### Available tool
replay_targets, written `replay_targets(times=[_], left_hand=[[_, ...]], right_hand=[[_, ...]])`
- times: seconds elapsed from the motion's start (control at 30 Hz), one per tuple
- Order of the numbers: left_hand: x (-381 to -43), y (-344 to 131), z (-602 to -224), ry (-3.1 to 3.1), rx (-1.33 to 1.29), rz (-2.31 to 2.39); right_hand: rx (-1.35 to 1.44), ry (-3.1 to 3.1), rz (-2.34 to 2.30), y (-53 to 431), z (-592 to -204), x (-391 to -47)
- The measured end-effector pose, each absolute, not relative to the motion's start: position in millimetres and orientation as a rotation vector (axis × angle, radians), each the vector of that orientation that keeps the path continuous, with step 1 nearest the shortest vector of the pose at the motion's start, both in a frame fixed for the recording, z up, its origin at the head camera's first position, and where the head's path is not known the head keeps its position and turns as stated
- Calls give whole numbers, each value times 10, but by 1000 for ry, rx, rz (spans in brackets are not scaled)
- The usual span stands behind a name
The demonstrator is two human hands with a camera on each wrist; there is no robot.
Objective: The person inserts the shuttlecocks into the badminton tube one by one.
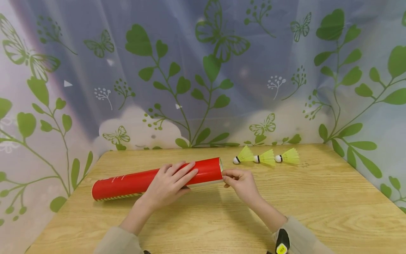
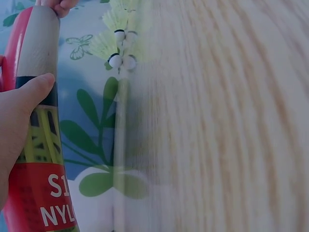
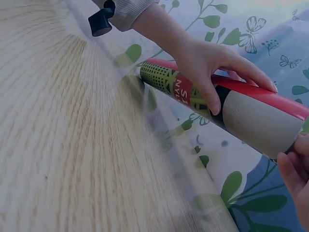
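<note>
A red shuttlecock tube (image 1: 136, 181) lies at a slant in front of me, its right end raised off the table. My left hand (image 1: 171, 181) grips it around the middle, fingers over the top and thumb on the near side. In the left wrist view, the tube (image 2: 38, 46) shows a pale band, a dark stripe and a red label. My right hand (image 1: 242, 183) is at the right end, thumb and fingertips pinching at the rim. Whatever lies inside that end is hidden. Three yellow shuttlecocks (image 1: 264, 157) lie in a row beyond the right hand.
The wooden table (image 1: 317, 211) extends to both sides of the hands. Behind its back edge hangs a curtain (image 1: 177, 77) printed with green leaves and butterflies. A dark wrist strap (image 1: 282, 238) sits on the right sleeve.
</note>
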State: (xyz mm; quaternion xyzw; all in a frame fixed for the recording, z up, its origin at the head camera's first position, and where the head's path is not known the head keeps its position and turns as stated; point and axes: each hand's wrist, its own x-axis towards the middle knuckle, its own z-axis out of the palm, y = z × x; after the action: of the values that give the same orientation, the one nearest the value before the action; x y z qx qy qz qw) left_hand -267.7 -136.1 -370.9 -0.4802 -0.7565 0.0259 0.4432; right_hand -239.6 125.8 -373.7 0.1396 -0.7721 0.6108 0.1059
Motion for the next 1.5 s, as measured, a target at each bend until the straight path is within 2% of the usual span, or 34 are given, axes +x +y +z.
replay_targets(times=[0.8,1.5], left_hand=[[-2698,-1349,-3719,-1864,-1207,116],[-2707,-1345,-3726,-1864,-1225,111]], right_hand=[[543,-2322,1886,1456,-3766,-2423],[241,-2478,1518,2563,-3743,-2559]])
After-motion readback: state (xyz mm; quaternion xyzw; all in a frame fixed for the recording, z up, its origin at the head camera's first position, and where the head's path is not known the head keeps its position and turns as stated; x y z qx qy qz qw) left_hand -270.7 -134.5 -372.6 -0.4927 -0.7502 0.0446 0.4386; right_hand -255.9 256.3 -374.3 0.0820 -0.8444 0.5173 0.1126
